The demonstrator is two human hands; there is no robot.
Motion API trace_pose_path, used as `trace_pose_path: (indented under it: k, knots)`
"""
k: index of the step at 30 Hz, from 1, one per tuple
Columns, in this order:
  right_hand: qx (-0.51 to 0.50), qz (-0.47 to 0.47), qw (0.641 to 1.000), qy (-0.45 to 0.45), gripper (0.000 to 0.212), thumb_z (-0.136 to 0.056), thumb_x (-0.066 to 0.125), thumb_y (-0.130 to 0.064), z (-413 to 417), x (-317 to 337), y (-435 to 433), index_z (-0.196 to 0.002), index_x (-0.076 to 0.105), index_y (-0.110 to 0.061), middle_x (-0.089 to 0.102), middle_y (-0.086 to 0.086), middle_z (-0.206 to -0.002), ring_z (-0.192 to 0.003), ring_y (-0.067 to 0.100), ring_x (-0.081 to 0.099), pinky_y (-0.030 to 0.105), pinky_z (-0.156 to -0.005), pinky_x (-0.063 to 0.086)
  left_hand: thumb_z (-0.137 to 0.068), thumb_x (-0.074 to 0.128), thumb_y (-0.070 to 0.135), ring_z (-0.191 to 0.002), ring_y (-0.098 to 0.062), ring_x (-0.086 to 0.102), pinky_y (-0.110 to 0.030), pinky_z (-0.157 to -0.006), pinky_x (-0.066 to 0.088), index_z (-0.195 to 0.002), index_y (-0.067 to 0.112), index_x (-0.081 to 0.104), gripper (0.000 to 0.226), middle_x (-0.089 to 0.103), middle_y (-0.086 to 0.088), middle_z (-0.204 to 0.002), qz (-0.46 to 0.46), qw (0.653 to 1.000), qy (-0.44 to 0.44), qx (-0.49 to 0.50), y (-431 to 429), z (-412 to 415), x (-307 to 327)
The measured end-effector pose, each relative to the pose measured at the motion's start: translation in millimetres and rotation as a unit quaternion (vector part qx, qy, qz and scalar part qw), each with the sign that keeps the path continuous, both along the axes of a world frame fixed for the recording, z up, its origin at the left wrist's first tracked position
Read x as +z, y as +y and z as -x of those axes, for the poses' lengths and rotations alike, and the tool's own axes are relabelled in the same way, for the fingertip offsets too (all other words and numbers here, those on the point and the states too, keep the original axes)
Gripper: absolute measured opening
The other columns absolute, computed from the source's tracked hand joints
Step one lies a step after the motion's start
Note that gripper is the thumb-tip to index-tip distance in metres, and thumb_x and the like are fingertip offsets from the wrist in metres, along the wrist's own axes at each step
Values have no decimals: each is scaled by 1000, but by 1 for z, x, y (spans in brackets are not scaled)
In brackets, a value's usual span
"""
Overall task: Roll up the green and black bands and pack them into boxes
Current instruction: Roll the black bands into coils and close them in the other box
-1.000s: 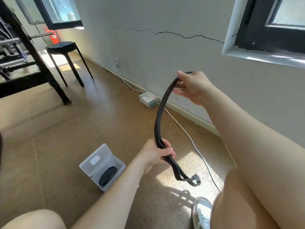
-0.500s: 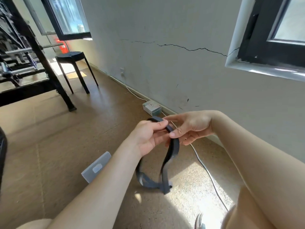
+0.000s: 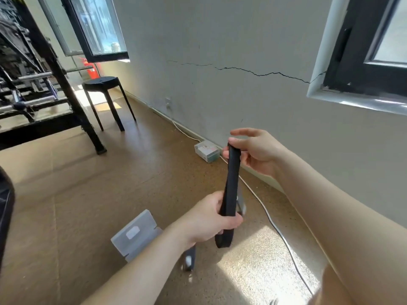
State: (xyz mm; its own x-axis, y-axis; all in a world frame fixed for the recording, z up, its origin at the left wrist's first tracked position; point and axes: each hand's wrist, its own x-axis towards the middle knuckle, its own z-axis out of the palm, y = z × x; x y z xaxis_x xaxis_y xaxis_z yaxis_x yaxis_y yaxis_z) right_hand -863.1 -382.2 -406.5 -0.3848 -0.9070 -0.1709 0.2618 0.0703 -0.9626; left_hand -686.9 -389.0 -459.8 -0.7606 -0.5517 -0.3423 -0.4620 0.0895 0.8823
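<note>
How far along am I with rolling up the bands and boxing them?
Done: nothing shows as packed; the open grey plastic box is mostly hidden behind your left forearm.
In hand: the flat black rubbery band is held straight, left hand gripping it low and right hand pinching its top. It is not yet rolled.
Left: roll it and box it. No green band is in view.

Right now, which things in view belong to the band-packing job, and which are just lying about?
Job: black band, gripped by the left hand and pinched at its top by the right hand; grey plastic box on the floor.
Lying about: black stool, white cable, black metal rack.
</note>
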Motion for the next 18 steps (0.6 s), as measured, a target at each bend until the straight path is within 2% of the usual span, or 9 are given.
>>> trace_pose_path:
  k: [3, 5, 9, 11, 14, 15, 16, 17, 18]
  knots:
    - [-77, 12, 997, -14, 23, -95, 56, -1, 2, 0, -2, -117, 56, -3, 68, 19, -87, -69, 23, 73, 15, -40, 42, -94, 58, 21, -98, -11, 65, -36, -90, 53, -113, 28, 56, 21, 71, 9, -101, 119, 992, -25, 27, -6, -5, 10]
    - [-121, 19, 992, -33, 18, -95, 54, -1, 6, -2, -5, -113, 57, -3, 67, 19, -88, -69, 23, 72, 15, -40, 43, -95, 55, 26, -100, -13, 63, -37, -89, 52, -114, 29, 57, 19, 69, 11, -105, 214, 974, -71, 11, -14, -11, 22]
    - [-193, 28, 977, -81, 12, -97, 53, -2, 16, -4, -11, -108, 57, -4, 66, 18, -88, -70, 22, 72, 14, -41, 45, -96, 48, 42, -104, -13, 61, -46, -97, 43, -114, 37, 57, 20, 67, 16, -108, 337, 922, -186, -31, -26, -23, 37]
    - [-208, 21, 974, -89, 11, -97, 51, 0, 20, -4, -12, -106, 58, -2, 65, 19, -91, -67, 22, 71, 14, -41, 46, -97, 48, 38, -94, -10, 64, -40, -89, 52, -114, 32, 57, 20, 69, 13, -100, 300, 943, -143, -18, -31, -31, 41]
    - [-212, -26, 973, -84, 11, -96, 50, 4, 21, -8, -15, -93, 59, -1, 62, 25, -106, -76, 28, 69, 18, -41, 51, -98, 48, 24, -68, -7, 66, -23, -61, 54, -120, 28, 51, 22, 72, 4, -83, 212, 976, -38, 43, -33, -41, 45]
    - [-182, -62, 980, -42, 9, -95, 51, 4, 21, -11, -14, -93, 59, 1, 61, 26, -109, -79, 29, 68, 24, -44, 55, -99, 46, 19, -62, -9, 64, -22, -56, 51, -121, 28, 49, 24, 73, 1, -80, 208, 977, -14, 54, -34, -43, 46]
    - [-120, -125, 983, 66, 7, -96, 53, -1, 19, -10, -11, -99, 59, 3, 63, 25, -107, -76, 29, 69, 32, -52, 60, -99, 43, 15, -57, -11, 61, -22, -52, 48, -122, 28, 48, 27, 73, -1, -78, 200, 978, 9, 57, -34, -45, 48]
    - [-22, -212, 950, 230, 18, -97, 55, -10, 17, -9, -6, -107, 58, 4, 66, 23, -101, -70, 26, 71, 40, -63, 62, -99, 41, 12, -55, -13, 58, -23, -50, 46, -122, 28, 48, 29, 72, -4, -76, 178, 982, 35, 57, -33, -47, 49]
    - [72, -278, 875, 389, 30, -97, 56, -23, 14, -4, -3, -114, 58, 2, 69, 20, -95, -66, 22, 72, 45, -72, 61, -99, 40, 9, -54, -15, 56, -24, -48, 44, -121, 27, 49, 30, 71, -7, -75, 140, 986, 64, 58, -32, -48, 50]
